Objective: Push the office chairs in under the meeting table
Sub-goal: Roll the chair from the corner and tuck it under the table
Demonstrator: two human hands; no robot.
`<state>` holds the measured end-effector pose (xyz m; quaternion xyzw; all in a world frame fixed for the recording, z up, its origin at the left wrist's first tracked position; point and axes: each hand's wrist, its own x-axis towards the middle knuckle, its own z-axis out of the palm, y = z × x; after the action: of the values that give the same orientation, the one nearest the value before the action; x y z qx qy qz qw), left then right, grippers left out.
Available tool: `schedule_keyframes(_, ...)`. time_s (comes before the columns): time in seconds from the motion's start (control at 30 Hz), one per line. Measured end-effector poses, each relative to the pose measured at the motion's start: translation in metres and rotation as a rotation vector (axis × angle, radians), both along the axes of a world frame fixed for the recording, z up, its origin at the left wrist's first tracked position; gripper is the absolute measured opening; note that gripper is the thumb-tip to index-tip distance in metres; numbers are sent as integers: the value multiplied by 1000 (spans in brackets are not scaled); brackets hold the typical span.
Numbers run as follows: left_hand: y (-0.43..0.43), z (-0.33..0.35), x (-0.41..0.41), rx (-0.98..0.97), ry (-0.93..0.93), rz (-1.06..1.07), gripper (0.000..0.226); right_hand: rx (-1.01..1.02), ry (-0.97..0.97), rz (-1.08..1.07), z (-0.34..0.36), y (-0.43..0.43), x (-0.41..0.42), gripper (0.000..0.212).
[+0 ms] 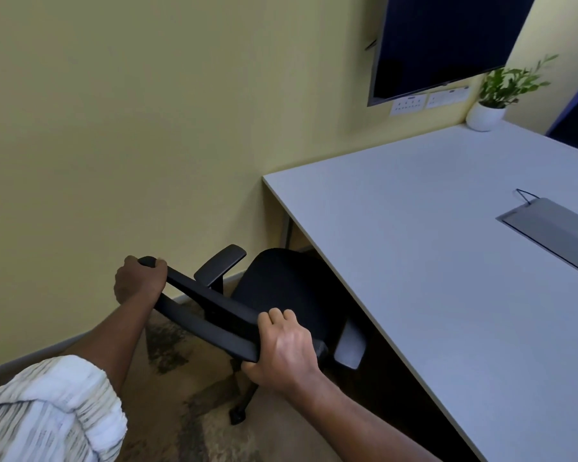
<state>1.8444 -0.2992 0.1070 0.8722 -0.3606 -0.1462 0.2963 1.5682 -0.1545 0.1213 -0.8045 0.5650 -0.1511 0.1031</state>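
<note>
A black office chair (281, 288) stands at the left long edge of the white meeting table (414, 261), its seat partly under the tabletop. My left hand (139, 281) grips the left end of the chair's backrest top. My right hand (282, 348) grips the right end of the same backrest. One armrest (221, 265) sticks up beside the wall; the other armrest (349, 348) sits close under the table edge. A caster (237, 416) shows on the carpet; the rest of the base is hidden.
A yellow wall (131, 128) runs close on the left. A dark screen (441, 41) hangs over wall sockets (409, 105). A potted plant (491, 105) stands at the table's far corner. A grey cable hatch (548, 228) lies in the tabletop. Patterned carpet (207, 428) covers the floor.
</note>
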Motion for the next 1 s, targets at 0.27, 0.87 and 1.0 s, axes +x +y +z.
schedule_keyframes(0.27,-41,0,-61,-6,-25,-96,53,7,-23,-97,0,-12,-38,51)
schedule_keyframes(0.87,-112,-12,-147,-2,-202,-448,77,2,-87,-339,-12,-61,-51,57)
schedule_keyframes(1.0,-141,-14,-152,4,-188,-506,81,8,-113,-397,-12,-81,-40,57)
